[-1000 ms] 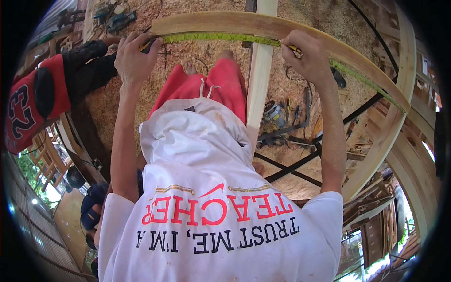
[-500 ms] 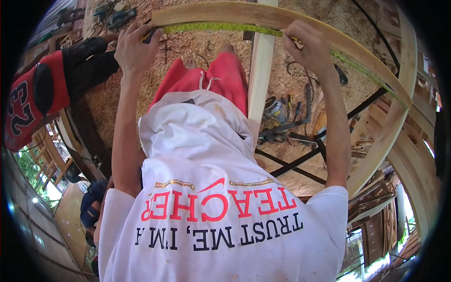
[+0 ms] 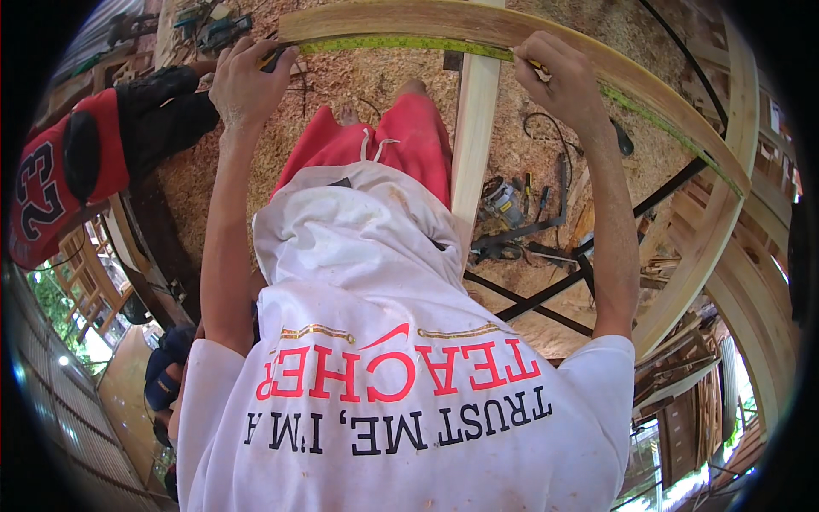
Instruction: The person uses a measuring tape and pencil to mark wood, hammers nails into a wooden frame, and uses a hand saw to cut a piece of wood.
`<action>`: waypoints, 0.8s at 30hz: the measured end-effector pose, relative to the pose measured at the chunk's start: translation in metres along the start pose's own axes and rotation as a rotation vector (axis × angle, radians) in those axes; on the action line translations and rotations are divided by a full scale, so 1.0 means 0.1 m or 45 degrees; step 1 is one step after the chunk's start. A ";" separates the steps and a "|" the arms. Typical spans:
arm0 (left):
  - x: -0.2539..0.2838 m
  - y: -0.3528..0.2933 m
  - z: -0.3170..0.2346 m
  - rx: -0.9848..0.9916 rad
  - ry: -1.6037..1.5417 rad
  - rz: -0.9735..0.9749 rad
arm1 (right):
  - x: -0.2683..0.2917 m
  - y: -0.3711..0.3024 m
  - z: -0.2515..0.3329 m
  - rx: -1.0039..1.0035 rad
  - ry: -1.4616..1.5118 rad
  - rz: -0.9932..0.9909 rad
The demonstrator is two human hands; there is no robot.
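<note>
A long wooden board (image 3: pixel 392 19) spans the far side of the view and curves down to the right. Along its near edge runs the stretched yellow-green blade of a tape measure (image 3: pixel 392 43). My left hand (image 3: pixel 249 84) is closed at the board's left end, around a dark and yellow piece that looks like the tape's case, mostly hidden by the fingers. Farther right, my right hand (image 3: pixel 563 81) is pinched around a thin yellow pencil (image 3: pixel 537 66), its fingers against the blade and board edge. Beyond that hand the blade continues to the board's right end.
A pale beam (image 3: pixel 476 128) passes under the board. Sawdust covers the ground, with a power tool (image 3: pixel 502 203), hand tools and a cable. Black crossed bars (image 3: pixel 537 294) stand at right, near stacked timber (image 3: pixel 682 410). A person in a red jersey (image 3: pixel 72 171) is at left.
The pencil in my right hand has shifted slightly toward the board's edge. My left hand, the tape and the board stay almost where they were.
</note>
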State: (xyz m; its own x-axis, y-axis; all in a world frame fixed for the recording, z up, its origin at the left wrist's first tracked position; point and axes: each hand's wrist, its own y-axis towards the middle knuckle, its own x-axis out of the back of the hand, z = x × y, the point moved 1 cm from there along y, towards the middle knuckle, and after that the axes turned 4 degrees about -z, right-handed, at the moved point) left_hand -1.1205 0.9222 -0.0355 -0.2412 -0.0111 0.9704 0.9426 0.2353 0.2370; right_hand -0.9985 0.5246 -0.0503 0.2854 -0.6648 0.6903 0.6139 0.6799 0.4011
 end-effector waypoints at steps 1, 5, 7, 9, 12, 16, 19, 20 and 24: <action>0.00 0.00 0.00 0.000 0.000 -0.001 | 0.00 0.00 -0.01 -0.008 -0.005 0.003; -0.04 0.00 0.02 0.004 0.003 -0.028 | -0.01 0.01 0.03 0.061 -0.077 -0.039; -0.03 0.01 0.02 -0.001 0.007 -0.048 | -0.02 0.02 0.04 0.047 -0.038 -0.058; -0.02 0.03 0.01 -0.003 -0.016 -0.023 | -0.01 0.03 0.03 0.065 -0.056 -0.050; 0.00 0.04 -0.01 -0.011 -0.002 0.002 | -0.02 0.01 0.02 0.043 -0.040 -0.029; 0.02 0.03 -0.02 -0.026 0.030 -0.004 | -0.02 -0.01 0.01 0.060 -0.029 -0.029; 0.02 0.04 0.00 -0.008 -0.001 0.046 | -0.01 0.04 0.05 0.072 -0.035 -0.047; -0.01 0.03 0.03 -0.016 0.021 0.023 | -0.01 0.03 0.05 0.072 -0.034 -0.046; 0.06 0.06 -0.06 0.018 0.029 0.080 | -0.01 0.02 0.04 0.064 -0.071 -0.049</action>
State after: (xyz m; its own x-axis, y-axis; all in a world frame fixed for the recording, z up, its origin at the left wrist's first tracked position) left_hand -1.1148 0.9172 -0.0280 -0.1762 -0.0180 0.9842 0.9523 0.2500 0.1750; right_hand -1.0001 0.5281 -0.0478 0.2198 -0.6737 0.7055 0.5853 0.6697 0.4572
